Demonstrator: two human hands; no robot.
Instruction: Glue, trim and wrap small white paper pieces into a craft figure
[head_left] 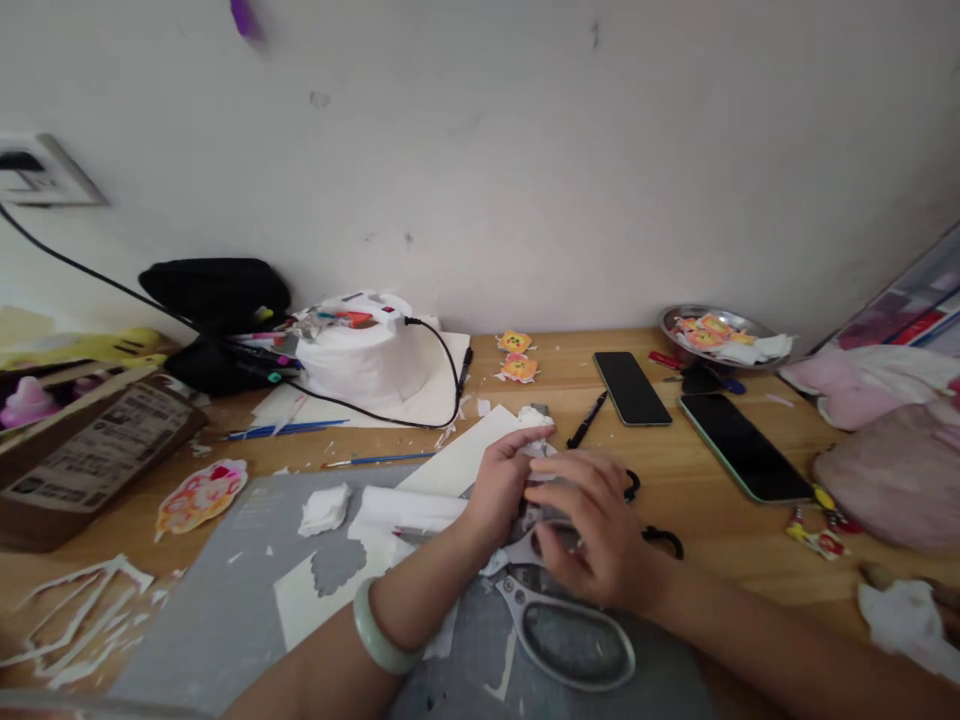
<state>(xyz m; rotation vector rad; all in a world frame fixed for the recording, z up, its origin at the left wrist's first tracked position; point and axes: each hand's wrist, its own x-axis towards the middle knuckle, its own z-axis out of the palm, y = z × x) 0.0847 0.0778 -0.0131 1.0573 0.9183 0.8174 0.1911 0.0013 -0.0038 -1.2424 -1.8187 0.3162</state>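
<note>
On the flat grey mat [210,600], large grey-handled scissors [516,597] lie beneath the loosely open right hand [604,540]; whether the left hand [497,488] grips anything is unclear. They look stiff, weighty, best taken by the loops.

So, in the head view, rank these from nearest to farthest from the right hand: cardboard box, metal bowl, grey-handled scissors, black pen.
From the right hand:
1. Grey-handled scissors: right at the hand.
2. Black pen: just beyond the fingers.
3. Metal bowl: back right, by the wall.
4. Cardboard box: far left.
</note>
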